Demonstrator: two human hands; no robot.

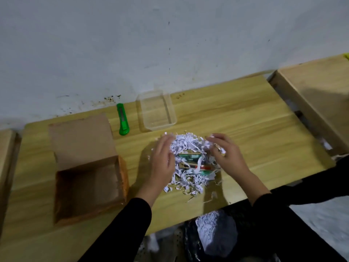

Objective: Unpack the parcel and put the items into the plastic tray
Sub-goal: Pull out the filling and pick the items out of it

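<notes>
A heap of white shredded paper (186,143) lies on the wooden table (255,129) in front of me. Small packaged items (190,160) in green, tan and red show through its middle, partly buried. My left hand (163,161) rests against the heap's left side with fingers spread. My right hand (225,154) is at the heap's right side, its fingers curled on a few paper shreds. The clear plastic tray (171,108) stands empty just beyond the heap, near the wall. The opened cardboard parcel box (62,195) sits to the left, flap up, with nothing visible inside.
A green utility knife (122,120) lies between the box and the tray. A second wooden surface (319,103) adjoins at the right and another (6,148) at the far left. A bag with more shredded paper (215,231) sits below the table's front edge.
</notes>
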